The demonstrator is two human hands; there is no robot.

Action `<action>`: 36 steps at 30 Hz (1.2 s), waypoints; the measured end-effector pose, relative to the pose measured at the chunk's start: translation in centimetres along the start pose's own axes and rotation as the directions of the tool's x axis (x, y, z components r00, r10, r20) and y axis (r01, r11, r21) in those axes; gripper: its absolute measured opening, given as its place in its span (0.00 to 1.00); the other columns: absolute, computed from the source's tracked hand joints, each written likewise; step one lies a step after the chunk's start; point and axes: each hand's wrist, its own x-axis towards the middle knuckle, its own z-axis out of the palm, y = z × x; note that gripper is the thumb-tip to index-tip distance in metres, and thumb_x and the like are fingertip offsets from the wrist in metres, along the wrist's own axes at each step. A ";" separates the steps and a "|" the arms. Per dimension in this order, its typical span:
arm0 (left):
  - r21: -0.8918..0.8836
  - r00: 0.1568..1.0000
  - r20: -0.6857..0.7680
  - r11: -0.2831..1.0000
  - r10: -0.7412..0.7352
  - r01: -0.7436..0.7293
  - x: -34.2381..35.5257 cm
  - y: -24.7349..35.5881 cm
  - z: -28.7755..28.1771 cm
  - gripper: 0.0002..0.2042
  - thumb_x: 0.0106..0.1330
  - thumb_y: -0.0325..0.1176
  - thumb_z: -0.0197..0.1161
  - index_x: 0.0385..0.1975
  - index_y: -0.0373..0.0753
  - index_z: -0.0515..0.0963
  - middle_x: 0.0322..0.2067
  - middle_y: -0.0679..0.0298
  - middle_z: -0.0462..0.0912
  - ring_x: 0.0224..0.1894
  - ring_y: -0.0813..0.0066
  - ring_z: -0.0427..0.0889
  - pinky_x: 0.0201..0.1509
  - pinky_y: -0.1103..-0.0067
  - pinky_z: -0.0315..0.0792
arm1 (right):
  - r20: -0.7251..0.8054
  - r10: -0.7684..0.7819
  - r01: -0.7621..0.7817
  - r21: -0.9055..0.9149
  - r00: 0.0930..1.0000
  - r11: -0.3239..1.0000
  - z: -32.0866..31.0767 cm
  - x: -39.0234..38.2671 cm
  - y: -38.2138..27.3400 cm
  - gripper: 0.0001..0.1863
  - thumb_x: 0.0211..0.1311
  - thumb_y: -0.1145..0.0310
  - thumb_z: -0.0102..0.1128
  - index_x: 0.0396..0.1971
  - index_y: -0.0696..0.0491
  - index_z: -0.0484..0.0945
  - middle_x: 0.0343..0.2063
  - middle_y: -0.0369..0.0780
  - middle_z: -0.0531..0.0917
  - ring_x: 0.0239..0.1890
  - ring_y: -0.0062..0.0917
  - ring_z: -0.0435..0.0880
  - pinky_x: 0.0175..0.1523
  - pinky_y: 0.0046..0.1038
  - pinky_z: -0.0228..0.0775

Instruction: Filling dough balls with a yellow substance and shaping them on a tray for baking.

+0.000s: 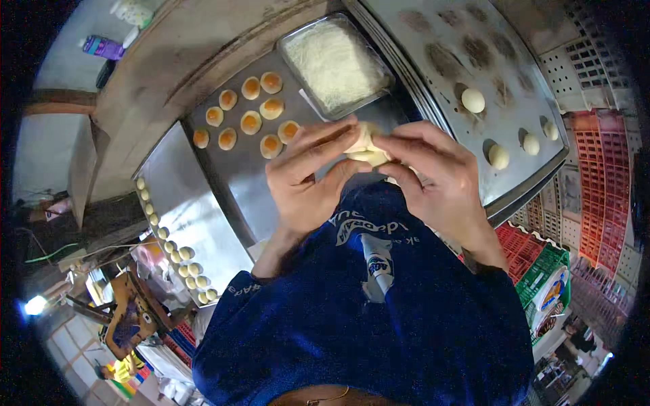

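My left hand (305,183) and my right hand (433,183) grip a pale piece of dough (365,149) between their fingertips, in front of my chest. The dough looks folded, its middle partly hidden by fingers. Beyond my hands, a steel tray (237,183) carries several pale dough rounds topped with orange filling (250,122). A square metal pan of white flour or powder (332,61) sits just above the dough I hold. At the right, a stained baking sheet (420,74) bears several smooth dough balls (473,100).
A second tray (189,210) at the left holds a line of small dough balls (169,247). Stacked red crates (599,169) and a green crate (552,277) stand at the right. A purple bottle (101,47) is at the upper left. A person in yellow (125,369) is at the lower left.
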 end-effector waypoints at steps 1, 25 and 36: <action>0.002 1.000 -0.008 1.000 -0.003 0.003 -0.4 -0.6 -0.5 0.20 0.45 0.18 0.74 0.42 0.34 0.85 0.49 0.55 0.84 0.44 0.68 0.84 0.50 0.78 0.77 | 0.008 -0.003 0.003 0.002 1.000 1.000 0.3 0.1 -0.1 0.12 0.42 0.84 0.71 0.30 0.57 0.86 0.34 0.39 0.82 0.26 0.22 0.77 0.29 0.19 0.67; -0.175 0.839 -0.543 0.982 -0.035 -0.072 -5.3 -2.1 -5.8 0.14 0.70 0.29 0.54 0.51 0.29 0.75 0.51 0.49 0.80 0.60 0.59 0.75 0.63 0.75 0.68 | 0.077 -0.051 0.046 0.071 0.996 0.996 12.2 1.0 -4.0 0.11 0.40 0.83 0.72 0.28 0.57 0.85 0.33 0.39 0.85 0.30 0.22 0.81 0.34 0.21 0.74; -0.448 0.713 0.008 0.635 -0.701 0.629 -8.1 -2.5 -8.9 0.23 0.75 0.49 0.46 0.39 0.31 0.78 0.36 0.57 0.79 0.34 0.74 0.73 0.40 0.81 0.68 | 0.344 -0.058 0.023 0.103 0.937 0.994 13.2 0.5 -4.6 0.10 0.41 0.84 0.70 0.27 0.58 0.84 0.30 0.37 0.84 0.27 0.21 0.79 0.32 0.21 0.71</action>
